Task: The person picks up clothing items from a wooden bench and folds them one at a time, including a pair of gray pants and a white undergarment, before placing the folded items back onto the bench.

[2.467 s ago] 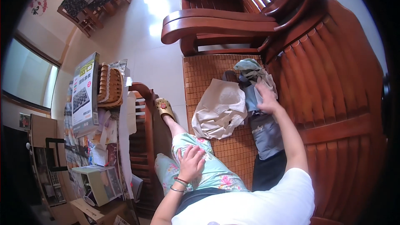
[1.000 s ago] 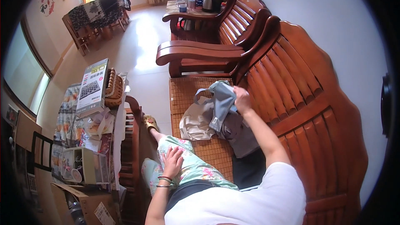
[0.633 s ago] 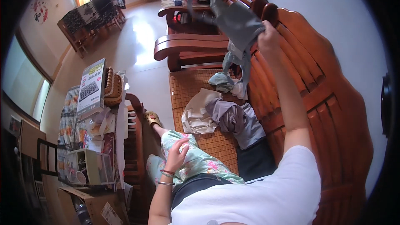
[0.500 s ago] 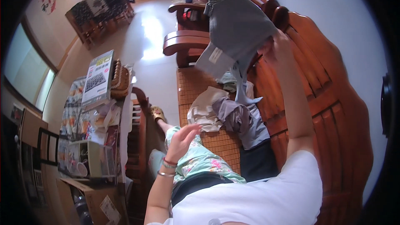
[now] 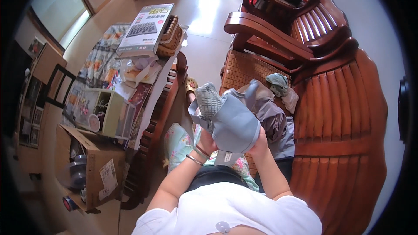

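A grey bra with smooth moulded cups hangs between my two hands above my lap. My left hand grips its left side, the fingers mostly hidden behind the fabric. At the opposite edge, my right hand is closed on the cup's side. A pale label dangles from the lower edge, and a ribbed inner part shows at the upper left. Beyond it, on the woven seat mat, lie a crumpled grey-mauve garment and a pale green and white cloth.
The carved wooden sofa runs along my right, its armrest ahead. On my left, a cloth-covered table holds a flat boxed set, a wicker basket and a green organiser. An open carton stands nearer.
The bra has come down from high on the right to in front of me. My left hand, empty before, now holds it too. The view has turned, showing more of the left table.
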{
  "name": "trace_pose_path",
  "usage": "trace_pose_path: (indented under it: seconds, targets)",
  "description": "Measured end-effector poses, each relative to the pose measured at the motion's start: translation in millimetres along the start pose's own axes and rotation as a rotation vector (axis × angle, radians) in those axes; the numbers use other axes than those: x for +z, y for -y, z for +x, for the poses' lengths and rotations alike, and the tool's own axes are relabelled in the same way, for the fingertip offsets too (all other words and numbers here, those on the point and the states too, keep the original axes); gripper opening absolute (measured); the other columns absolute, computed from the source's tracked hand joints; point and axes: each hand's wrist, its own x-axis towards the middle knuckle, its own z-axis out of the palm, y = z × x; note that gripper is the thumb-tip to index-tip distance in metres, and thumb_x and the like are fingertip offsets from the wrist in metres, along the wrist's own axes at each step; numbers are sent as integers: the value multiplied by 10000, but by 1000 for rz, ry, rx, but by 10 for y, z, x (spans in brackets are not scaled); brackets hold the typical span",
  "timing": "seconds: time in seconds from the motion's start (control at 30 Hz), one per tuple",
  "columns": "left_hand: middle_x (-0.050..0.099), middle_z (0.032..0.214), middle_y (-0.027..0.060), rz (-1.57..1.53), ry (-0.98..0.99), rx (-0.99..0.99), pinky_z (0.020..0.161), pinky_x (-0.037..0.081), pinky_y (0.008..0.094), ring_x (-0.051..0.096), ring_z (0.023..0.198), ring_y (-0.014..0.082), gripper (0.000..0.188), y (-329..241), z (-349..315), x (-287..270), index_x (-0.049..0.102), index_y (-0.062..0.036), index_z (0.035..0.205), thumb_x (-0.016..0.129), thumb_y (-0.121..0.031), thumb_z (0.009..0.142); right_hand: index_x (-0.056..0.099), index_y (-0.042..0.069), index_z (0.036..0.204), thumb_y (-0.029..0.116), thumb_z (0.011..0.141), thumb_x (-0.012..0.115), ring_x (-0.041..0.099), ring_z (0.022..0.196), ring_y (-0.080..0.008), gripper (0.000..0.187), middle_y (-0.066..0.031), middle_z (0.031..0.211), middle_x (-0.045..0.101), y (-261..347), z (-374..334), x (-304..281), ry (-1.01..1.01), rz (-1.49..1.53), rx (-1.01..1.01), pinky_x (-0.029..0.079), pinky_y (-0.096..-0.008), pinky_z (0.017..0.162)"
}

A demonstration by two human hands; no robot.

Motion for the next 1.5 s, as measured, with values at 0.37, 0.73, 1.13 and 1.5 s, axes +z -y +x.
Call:
trace_pose_path:
  seconds: [0.37, 0.73, 1.13, 1.5]
  targets:
    - [503, 1297, 43, 117, 193, -139, 1029, 348, 439, 457, 1219, 228, 658, -74, -111, -203, 394, -105, 1322, 533, -567, 875, 513, -7, 1202, 218, 960, 400, 625, 944, -271, 350, -147, 1119, 608, -88, 94, -524, -363, -101, -86, 518, -394, 855]
    - [579, 1138, 75, 572, -276, 37, 894, 467, 298, 566, 1006, 152, 590, 6, 0, -33, 428, 0, 1293, 712, -60, 780, 565, -3, 1044, 128, 940, 437, 646, 830, -217, 211, -133, 991, 645, -63, 378, -815, -324, -439, -68, 549, -342, 740]
    - [660, 1036, 96, 244, -352, -128, 789, 551, 320, 664, 878, 175, 322, 77, 24, -318, 548, 16, 1157, 631, -60, 855, 510, 25, 1262, 366, 991, 345, 533, 1150, -291, 466, -137, 1267, 551, -230, 473, -1351, -625, 19, 201, 415, -427, 1015]
    - [561, 1172, 86, 612, -273, 82, 917, 469, 282, 555, 1040, 138, 574, -83, -14, 185, 359, 52, 1311, 663, -14, 829, 380, 57, 1388, 482, 963, 254, 492, 1214, -294, 614, -127, 1364, 472, -239, 180, -128, -146, -39, 415, 417, -443, 1010]
